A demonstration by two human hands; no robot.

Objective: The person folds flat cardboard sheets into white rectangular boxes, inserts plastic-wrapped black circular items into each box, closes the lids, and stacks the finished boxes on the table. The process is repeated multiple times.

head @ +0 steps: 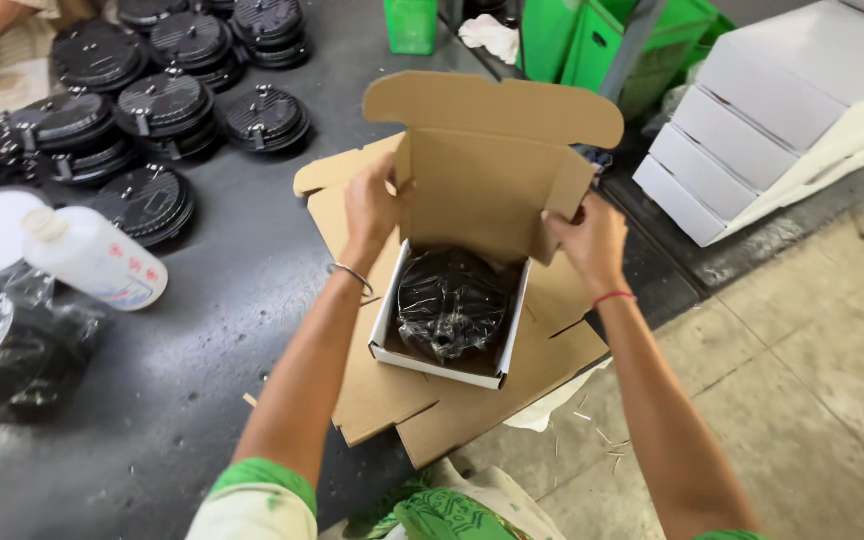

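Cardboard box [449, 345], open, sits on flat cardboard sheets [422, 410] on the dark counter [202, 330], a plastic-wrapped black disc [450, 303] inside. It looks light and bendable, best held by its side flaps. Left hand [370, 205] and right hand [590, 240] reach forward, fingers pinching those flaps. Beyond lie stacked black discs [162, 105].

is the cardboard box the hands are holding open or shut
Open. The box has its lid flap standing upright, left hand and right hand gripping its sides, and the black plastic-wrapped round part shows inside.
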